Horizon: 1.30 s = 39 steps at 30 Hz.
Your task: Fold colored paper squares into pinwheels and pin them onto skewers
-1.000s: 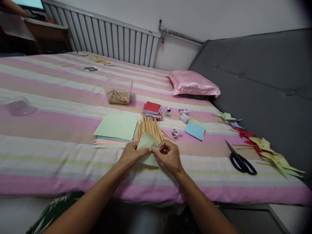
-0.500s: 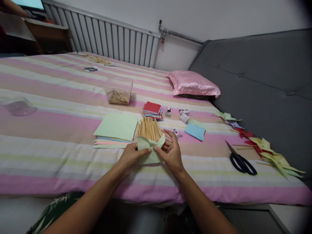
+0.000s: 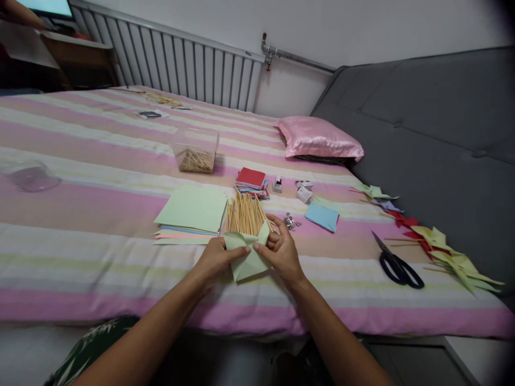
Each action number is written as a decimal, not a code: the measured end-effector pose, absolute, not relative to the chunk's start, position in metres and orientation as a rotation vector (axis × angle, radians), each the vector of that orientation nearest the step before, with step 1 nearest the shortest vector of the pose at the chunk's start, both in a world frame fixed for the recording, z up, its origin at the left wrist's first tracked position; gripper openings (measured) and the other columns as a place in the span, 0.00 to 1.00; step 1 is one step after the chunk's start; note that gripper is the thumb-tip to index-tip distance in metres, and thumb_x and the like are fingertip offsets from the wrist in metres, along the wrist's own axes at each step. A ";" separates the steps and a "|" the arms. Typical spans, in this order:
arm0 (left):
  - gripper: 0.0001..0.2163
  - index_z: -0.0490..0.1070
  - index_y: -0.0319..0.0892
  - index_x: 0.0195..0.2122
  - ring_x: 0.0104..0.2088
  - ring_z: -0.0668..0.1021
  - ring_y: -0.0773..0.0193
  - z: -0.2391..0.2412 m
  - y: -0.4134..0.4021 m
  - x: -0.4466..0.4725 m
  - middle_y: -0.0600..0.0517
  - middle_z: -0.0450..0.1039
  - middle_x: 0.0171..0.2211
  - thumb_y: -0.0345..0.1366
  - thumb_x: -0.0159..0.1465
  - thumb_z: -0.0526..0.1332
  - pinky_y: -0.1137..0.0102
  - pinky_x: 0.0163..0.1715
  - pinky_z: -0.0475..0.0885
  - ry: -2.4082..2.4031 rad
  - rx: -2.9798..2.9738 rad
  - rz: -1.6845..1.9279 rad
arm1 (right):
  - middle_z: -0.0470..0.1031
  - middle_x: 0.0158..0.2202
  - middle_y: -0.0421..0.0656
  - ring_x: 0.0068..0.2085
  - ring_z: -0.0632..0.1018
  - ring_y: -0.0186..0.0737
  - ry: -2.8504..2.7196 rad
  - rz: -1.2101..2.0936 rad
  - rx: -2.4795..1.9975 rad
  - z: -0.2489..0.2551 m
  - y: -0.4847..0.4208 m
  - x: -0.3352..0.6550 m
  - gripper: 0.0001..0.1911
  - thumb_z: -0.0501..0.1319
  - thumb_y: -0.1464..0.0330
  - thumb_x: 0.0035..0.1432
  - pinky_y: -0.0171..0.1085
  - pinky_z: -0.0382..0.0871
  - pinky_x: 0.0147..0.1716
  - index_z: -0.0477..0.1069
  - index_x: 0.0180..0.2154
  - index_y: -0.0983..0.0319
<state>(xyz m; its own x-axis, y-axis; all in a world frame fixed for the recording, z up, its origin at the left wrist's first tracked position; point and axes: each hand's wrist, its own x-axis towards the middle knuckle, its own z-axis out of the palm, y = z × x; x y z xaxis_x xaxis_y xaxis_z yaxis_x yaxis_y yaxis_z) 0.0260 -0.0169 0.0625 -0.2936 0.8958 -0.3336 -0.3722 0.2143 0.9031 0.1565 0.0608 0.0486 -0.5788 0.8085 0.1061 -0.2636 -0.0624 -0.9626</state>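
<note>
A light green paper square (image 3: 250,262) with curled upper corners is pinched between my two hands, above the near part of the bed. My left hand (image 3: 215,261) grips its left side, thumb on the front. On the right side my right hand (image 3: 281,252) holds it, thumb near the middle and fingers behind. Just beyond the paper lies a bundle of thin wooden sticks (image 3: 245,213). Left of the sticks is a stack of green and other coloured sheets (image 3: 193,209). Small silvery bits (image 3: 290,222) lie to the right of my right hand.
Black-handled scissors (image 3: 398,267) and paper pinwheels (image 3: 436,241) lie at the right. Farther back are a clear box of sticks (image 3: 196,153), red paper squares (image 3: 251,178), a small bottle (image 3: 277,184), blue paper (image 3: 322,216) and a pink pillow (image 3: 319,138).
The green paper has turned in my hands: its lower corner now points down toward the left, and its right upper corner stands taller. Both hands keep their hold almost in place.
</note>
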 end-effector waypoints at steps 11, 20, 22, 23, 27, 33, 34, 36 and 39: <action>0.08 0.76 0.36 0.26 0.23 0.73 0.65 0.061 -0.018 0.024 0.51 0.75 0.23 0.34 0.45 0.67 0.73 0.24 0.65 1.483 0.700 1.302 | 0.68 0.48 0.47 0.29 0.73 0.31 -1.912 1.178 -0.724 0.052 0.072 0.170 0.09 0.64 0.66 0.50 0.34 0.70 0.29 0.74 0.35 0.61; 0.08 0.72 0.36 0.19 0.18 0.69 0.66 0.056 -0.017 0.023 0.53 0.69 0.16 0.37 0.45 0.65 0.74 0.19 0.60 1.610 0.975 1.123 | 0.71 0.49 0.49 0.52 0.70 0.48 -2.194 0.957 -0.666 0.060 0.078 0.177 0.05 0.65 0.67 0.48 0.47 0.64 0.49 0.77 0.30 0.58; 0.08 0.72 0.36 0.19 0.18 0.69 0.66 0.055 -0.017 0.022 0.53 0.69 0.17 0.37 0.46 0.65 0.74 0.19 0.60 1.603 0.997 1.091 | 0.71 0.50 0.49 0.51 0.71 0.48 -2.210 0.987 -0.672 0.060 0.079 0.177 0.03 0.65 0.67 0.47 0.47 0.64 0.49 0.77 0.28 0.59; 0.08 0.73 0.36 0.20 0.19 0.69 0.66 0.055 -0.017 0.022 0.52 0.70 0.18 0.37 0.46 0.65 0.74 0.19 0.60 1.589 1.002 1.080 | 0.71 0.50 0.49 0.51 0.71 0.48 -2.211 1.007 -0.676 0.060 0.079 0.178 0.03 0.65 0.67 0.47 0.47 0.65 0.48 0.77 0.27 0.60; 0.08 0.74 0.35 0.24 0.20 0.70 0.66 0.055 -0.017 0.023 0.51 0.72 0.20 0.37 0.47 0.64 0.73 0.20 0.62 1.523 1.022 1.070 | 0.71 0.49 0.49 0.48 0.73 0.47 -2.182 1.074 -0.688 0.061 0.079 0.178 0.03 0.65 0.68 0.47 0.46 0.68 0.44 0.76 0.25 0.60; 0.08 0.71 0.37 0.20 0.19 0.68 0.68 0.060 -0.018 0.025 0.54 0.69 0.17 0.37 0.46 0.65 0.74 0.19 0.60 1.528 1.016 1.090 | 0.74 0.46 0.48 0.47 0.74 0.47 -2.143 1.090 -0.681 0.061 0.077 0.176 0.03 0.64 0.69 0.47 0.45 0.69 0.42 0.75 0.24 0.59; 0.08 0.71 0.37 0.20 0.19 0.67 0.68 0.060 -0.018 0.025 0.54 0.69 0.17 0.37 0.46 0.65 0.74 0.19 0.60 1.534 1.015 1.088 | 0.75 0.45 0.48 0.47 0.74 0.47 -2.144 1.083 -0.684 0.061 0.077 0.175 0.03 0.64 0.69 0.47 0.45 0.69 0.42 0.75 0.24 0.59; 0.08 0.72 0.37 0.20 0.19 0.68 0.67 0.059 -0.018 0.024 0.54 0.69 0.18 0.37 0.46 0.65 0.74 0.19 0.60 1.546 1.020 1.079 | 0.75 0.44 0.48 0.46 0.75 0.47 -2.145 1.067 -0.697 0.060 0.077 0.175 0.03 0.64 0.69 0.47 0.46 0.68 0.43 0.75 0.23 0.60; 0.08 0.72 0.37 0.20 0.19 0.68 0.67 0.057 -0.017 0.023 0.54 0.69 0.18 0.37 0.46 0.65 0.74 0.19 0.60 1.547 1.030 1.078 | 0.76 0.43 0.48 0.45 0.75 0.46 -2.144 1.051 -0.694 0.059 0.078 0.174 0.04 0.64 0.69 0.48 0.45 0.67 0.44 0.75 0.23 0.60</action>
